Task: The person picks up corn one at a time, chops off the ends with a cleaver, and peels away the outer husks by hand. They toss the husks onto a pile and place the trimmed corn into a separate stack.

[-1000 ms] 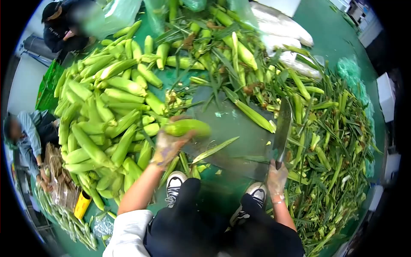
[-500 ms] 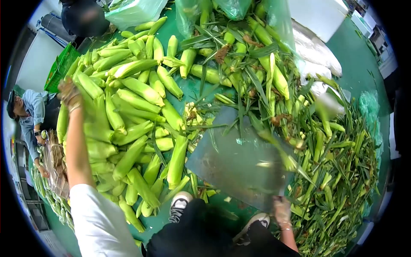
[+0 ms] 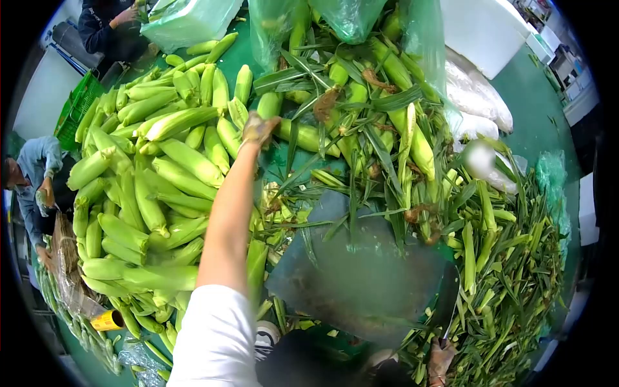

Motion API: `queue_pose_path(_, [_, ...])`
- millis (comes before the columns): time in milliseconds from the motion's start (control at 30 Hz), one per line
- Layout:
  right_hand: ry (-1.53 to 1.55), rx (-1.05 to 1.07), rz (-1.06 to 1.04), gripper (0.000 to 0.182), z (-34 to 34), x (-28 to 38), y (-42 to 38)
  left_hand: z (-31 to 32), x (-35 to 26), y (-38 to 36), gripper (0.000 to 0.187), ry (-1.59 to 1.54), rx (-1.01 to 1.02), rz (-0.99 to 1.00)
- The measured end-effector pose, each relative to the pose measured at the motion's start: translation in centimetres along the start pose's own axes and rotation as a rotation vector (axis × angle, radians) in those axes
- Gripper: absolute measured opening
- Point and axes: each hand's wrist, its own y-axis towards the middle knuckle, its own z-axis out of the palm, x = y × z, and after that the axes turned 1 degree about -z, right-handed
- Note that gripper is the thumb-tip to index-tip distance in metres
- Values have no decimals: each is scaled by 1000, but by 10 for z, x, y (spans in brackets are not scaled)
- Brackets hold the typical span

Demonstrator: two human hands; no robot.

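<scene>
The left hand's fingers (image 3: pixel 271 121) reach forward, palm down, at the near end of a green corn ear (image 3: pixel 308 138); whether they close on it cannot be told. That ear lies on its side on the green floor (image 3: pixel 276 162), its far end among long leaves (image 3: pixel 361 138). The right hand (image 3: pixel 441 360), low at the right, is wrapped around the handle of a large knife (image 3: pixel 447 302), its blade pointing away from the person beside a dark board (image 3: pixel 348 290). A big heap of corn (image 3: pixel 151 193) fills the left side; loose husks (image 3: pixel 509 290) cover the right. Beyond the board, leafy ears lie partly under green plastic (image 3: pixel 351 19). Two other people (image 3: pixel 32 171) (image 3: pixel 106 26) are at the far left and upper left. Leaves tangled near the ear could snag it or drag others along; a shallow pinch on its smooth husk could slip. The exposed blade could catch on husks if the right wrist turns.
</scene>
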Motion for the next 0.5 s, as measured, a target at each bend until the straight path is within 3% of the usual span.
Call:
queue_pose_path(67, [-79, -2, -12, 24, 8, 0, -13, -35, -4, -57, 54, 12, 294, -84])
queue_pose_path(100, [-141, 46, -22, 25, 7, 12, -19, -42, 15, -99, 53, -198, 272, 149])
queue_pose_path(167, [153, 93, -50, 27, 17, 38, -39, -72, 26, -178, 55, -86, 479, 57])
queue_pose_path(233, [79, 137, -333, 13, 27, 21, -43, -75, 93, -242, 58, -148, 588, 291])
queue_pose_path(300, [-171, 193, -423, 20, 16, 66, -67, -54, 130, -296, 64, -331, 740, 97])
queue_pose_path(367, [-185, 119, -623, 27, 31, 43, -74, -36, 145, -334, 74, -450, 1001, -16])
queue_pose_path(433, [-290, 108, -711, 31, 25, 62, -91, -26, 127, -354, 77, -435, 1246, 73])
queue_pose_path(500, [-315, 134, -598, 30, 32, 59, -92, -17, 97, -369, 64, -82, 1326, 144])
